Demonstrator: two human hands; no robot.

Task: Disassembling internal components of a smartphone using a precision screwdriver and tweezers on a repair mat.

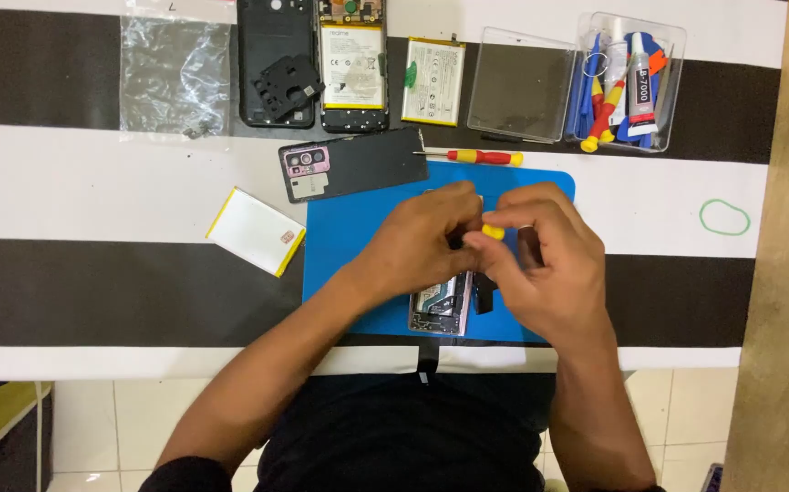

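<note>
An opened phone lies on a blue mat, mostly hidden under both hands. My right hand grips a small tool with a yellow end, held upright over the phone. My left hand rests on the phone beside it, fingers curled against the tool's tip. Whether the left hand grips anything is hidden.
Behind the mat lie a dark back cover with a camera block, a red-and-yellow screwdriver, two batteries, another opened phone, a black frame, a plastic bag, a clear lid and a tool box. A green rubber band lies right.
</note>
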